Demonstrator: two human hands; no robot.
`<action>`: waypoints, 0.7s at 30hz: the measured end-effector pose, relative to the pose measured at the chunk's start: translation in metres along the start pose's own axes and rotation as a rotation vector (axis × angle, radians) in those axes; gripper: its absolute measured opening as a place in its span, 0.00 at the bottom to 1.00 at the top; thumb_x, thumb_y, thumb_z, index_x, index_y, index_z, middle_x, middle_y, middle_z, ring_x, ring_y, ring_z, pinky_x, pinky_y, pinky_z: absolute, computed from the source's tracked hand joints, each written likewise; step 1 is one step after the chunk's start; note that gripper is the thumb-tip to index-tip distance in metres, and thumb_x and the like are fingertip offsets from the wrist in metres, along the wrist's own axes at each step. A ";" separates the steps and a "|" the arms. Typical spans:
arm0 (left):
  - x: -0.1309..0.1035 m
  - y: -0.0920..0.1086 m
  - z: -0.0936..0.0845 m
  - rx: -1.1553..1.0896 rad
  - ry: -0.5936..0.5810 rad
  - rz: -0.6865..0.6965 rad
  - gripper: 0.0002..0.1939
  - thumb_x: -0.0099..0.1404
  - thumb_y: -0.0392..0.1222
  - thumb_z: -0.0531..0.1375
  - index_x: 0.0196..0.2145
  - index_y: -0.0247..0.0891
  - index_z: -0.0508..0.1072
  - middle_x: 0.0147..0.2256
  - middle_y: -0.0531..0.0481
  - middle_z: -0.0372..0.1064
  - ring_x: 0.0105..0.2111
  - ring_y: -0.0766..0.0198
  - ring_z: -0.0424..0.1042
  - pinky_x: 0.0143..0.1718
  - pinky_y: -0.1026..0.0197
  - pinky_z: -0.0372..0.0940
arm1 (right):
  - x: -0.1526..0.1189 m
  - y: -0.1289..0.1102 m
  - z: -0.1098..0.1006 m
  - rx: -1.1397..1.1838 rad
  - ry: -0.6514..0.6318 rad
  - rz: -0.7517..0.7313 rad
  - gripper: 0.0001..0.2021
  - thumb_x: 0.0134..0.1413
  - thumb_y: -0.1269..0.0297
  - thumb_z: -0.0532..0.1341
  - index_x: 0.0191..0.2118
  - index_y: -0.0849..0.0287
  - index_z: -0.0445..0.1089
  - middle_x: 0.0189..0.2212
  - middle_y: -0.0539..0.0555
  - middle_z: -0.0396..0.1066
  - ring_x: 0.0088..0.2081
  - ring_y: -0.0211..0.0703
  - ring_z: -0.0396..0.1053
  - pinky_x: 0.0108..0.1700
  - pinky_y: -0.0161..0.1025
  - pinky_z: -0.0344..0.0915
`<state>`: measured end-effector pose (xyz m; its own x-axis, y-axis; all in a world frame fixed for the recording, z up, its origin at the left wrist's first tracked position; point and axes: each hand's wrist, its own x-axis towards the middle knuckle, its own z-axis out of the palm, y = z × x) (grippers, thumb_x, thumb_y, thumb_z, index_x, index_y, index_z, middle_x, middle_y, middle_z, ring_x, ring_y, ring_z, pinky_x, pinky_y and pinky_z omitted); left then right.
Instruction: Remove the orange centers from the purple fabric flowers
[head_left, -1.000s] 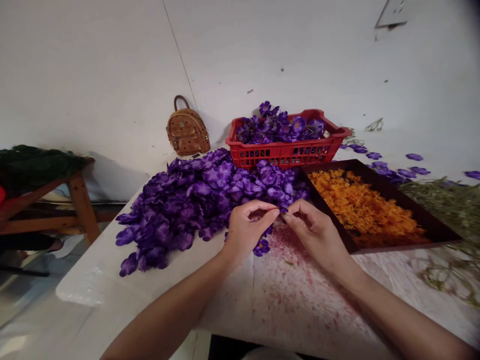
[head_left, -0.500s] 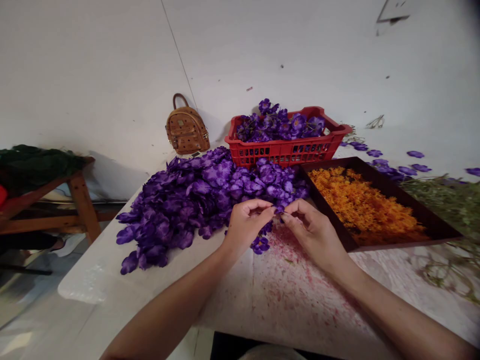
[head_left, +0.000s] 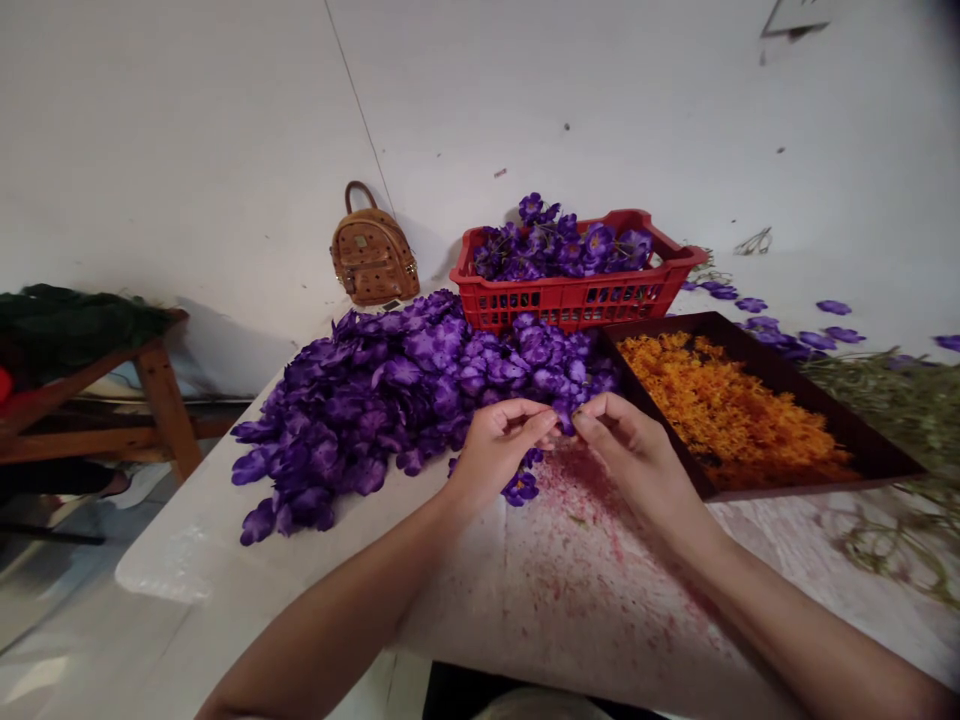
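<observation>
My left hand (head_left: 499,445) and my right hand (head_left: 626,440) face each other above the table, fingertips pinched on a small purple petal piece (head_left: 564,417) between them. A large heap of purple petals (head_left: 360,410) lies behind and left of my left hand. Just below the left fingertips, a purple flower with a yellow centre (head_left: 520,488) rests on the table, partly covered. Orange flower centres (head_left: 735,410) fill much of a dark tray (head_left: 810,492) to the right of my right hand.
A red basket (head_left: 570,300) of purple flowers stands behind the heap. A brown backpack (head_left: 373,258) leans against the wall. Green stems (head_left: 900,410) and loose petals (head_left: 817,340) lie at the right. A wooden bench (head_left: 169,400) with green leaves stands left.
The fingertips of my two hands have moved slightly apart, and the purple piece between them shows differently. The heap, basket and tray look the same.
</observation>
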<state>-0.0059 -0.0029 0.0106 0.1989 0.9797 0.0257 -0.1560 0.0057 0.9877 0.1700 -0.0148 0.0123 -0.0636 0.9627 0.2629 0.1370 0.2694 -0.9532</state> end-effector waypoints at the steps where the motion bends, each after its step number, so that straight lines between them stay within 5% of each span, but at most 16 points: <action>1: 0.001 -0.001 0.000 -0.039 -0.007 -0.018 0.18 0.60 0.54 0.71 0.32 0.35 0.79 0.30 0.49 0.75 0.29 0.67 0.71 0.37 0.61 0.70 | 0.000 0.000 -0.001 0.005 0.019 0.003 0.14 0.67 0.53 0.61 0.31 0.54 0.69 0.29 0.50 0.69 0.33 0.43 0.67 0.39 0.40 0.65; 7: 0.002 -0.003 0.000 -0.091 -0.047 -0.041 0.22 0.58 0.58 0.72 0.29 0.34 0.78 0.27 0.51 0.72 0.28 0.68 0.68 0.35 0.63 0.66 | 0.003 0.007 0.000 0.066 -0.160 0.039 0.18 0.55 0.54 0.71 0.47 0.53 0.69 0.41 0.54 0.75 0.43 0.49 0.74 0.47 0.45 0.71; 13: 0.000 0.003 -0.001 0.091 -0.054 0.017 0.17 0.61 0.54 0.70 0.29 0.35 0.79 0.25 0.52 0.71 0.26 0.68 0.66 0.32 0.64 0.62 | -0.001 -0.005 0.002 -0.235 -0.062 -0.126 0.06 0.58 0.60 0.66 0.37 0.53 0.70 0.33 0.51 0.73 0.35 0.46 0.70 0.41 0.43 0.66; 21: 0.001 0.002 -0.002 0.076 -0.046 0.022 0.17 0.59 0.54 0.70 0.29 0.35 0.79 0.27 0.51 0.72 0.27 0.67 0.68 0.33 0.63 0.63 | -0.001 -0.002 0.002 -0.184 -0.073 -0.096 0.07 0.58 0.59 0.66 0.39 0.53 0.70 0.35 0.53 0.74 0.35 0.46 0.70 0.38 0.42 0.66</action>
<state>-0.0084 -0.0015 0.0126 0.2406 0.9692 0.0530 -0.0875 -0.0328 0.9956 0.1675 -0.0165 0.0137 -0.1558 0.9299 0.3332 0.3046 0.3661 -0.8793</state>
